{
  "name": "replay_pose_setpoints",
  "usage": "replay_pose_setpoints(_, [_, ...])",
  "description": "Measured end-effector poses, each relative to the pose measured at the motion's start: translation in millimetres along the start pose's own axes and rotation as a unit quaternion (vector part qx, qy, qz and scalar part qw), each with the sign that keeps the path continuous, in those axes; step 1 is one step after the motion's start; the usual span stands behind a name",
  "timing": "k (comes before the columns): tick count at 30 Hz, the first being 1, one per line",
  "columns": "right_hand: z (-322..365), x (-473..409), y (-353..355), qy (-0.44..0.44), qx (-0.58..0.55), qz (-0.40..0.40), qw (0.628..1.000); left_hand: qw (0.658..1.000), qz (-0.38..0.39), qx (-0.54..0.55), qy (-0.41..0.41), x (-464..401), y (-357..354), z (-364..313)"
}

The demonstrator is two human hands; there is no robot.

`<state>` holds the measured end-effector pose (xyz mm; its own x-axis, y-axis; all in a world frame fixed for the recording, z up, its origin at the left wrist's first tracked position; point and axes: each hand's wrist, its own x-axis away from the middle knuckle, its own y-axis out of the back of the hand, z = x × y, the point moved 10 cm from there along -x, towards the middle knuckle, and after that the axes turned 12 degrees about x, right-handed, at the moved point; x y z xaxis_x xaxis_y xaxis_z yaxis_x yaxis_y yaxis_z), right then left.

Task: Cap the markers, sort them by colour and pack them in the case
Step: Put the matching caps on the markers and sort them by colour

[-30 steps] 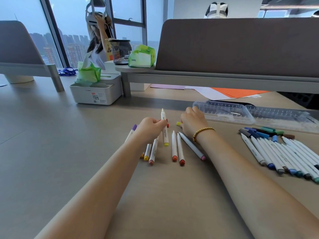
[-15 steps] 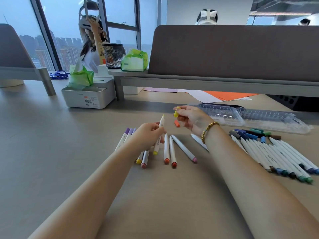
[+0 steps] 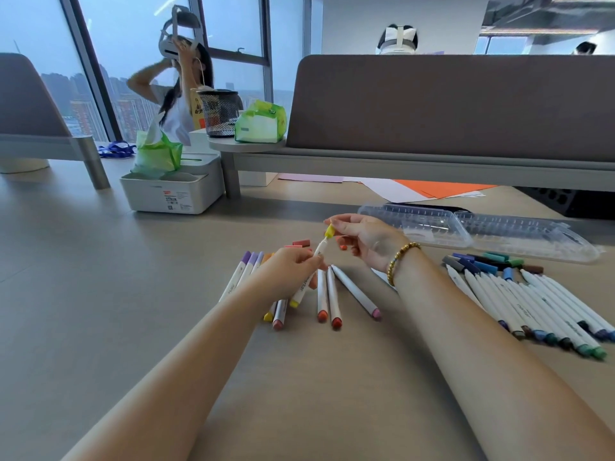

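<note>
Raised since before, right hand (image 3: 366, 242) pinches one yellow cap (image 3: 329, 231) onto one marker (image 3: 307, 277) — left hand (image 3: 291, 266) grips it.

Both forearms bare to frame edge; no sleeves seen. Beaded bracelet (image 3: 401, 263) worn on right wrist: round gold-toned beads, single strand, few bluish beads noted at underside. Left wrist unadorned. No rings or gloves observed.
</note>
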<state>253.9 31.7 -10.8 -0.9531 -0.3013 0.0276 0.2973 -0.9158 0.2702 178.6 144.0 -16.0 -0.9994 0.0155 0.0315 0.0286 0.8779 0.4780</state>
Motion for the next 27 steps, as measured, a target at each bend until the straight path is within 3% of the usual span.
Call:
replay_pose_setpoints(6, [14.3,4.6,-8.0,0.039,0.069,-0.017,0.997,0.996,-0.001,0.080,0.025,0.1,3.1,4.2])
replay_pose_setpoints(10, [29.3,7.7,-11.7,0.088,0.148,-0.057,0.983,0.996,-0.033,0.079,0.022,-2.0,7.5,2.6])
replay_pose_setpoints(15, [36.6,10.7,-13.4,0.110,0.150,-0.078,0.980,0.992,-0.067,0.105,0.008,-2.3,13.6,-0.9])
replay_pose_setpoints(18, [35.8,11.9,-25.2,0.107,0.156,-0.050,0.981,0.991,-0.060,0.119,0.029,-2.1,22.8,3.0])
replay_pose_setpoints(22, [32.9,10.4,-20.1,0.084,0.175,-0.064,0.979,0.993,-0.085,0.042,0.065,-2.0,52.3,16.4])
replay_pose_setpoints(27, [13.2,4.0,-5.2,0.034,0.204,-0.088,0.974,0.989,-0.061,-0.087,0.103,-6.1,49.3,32.0])
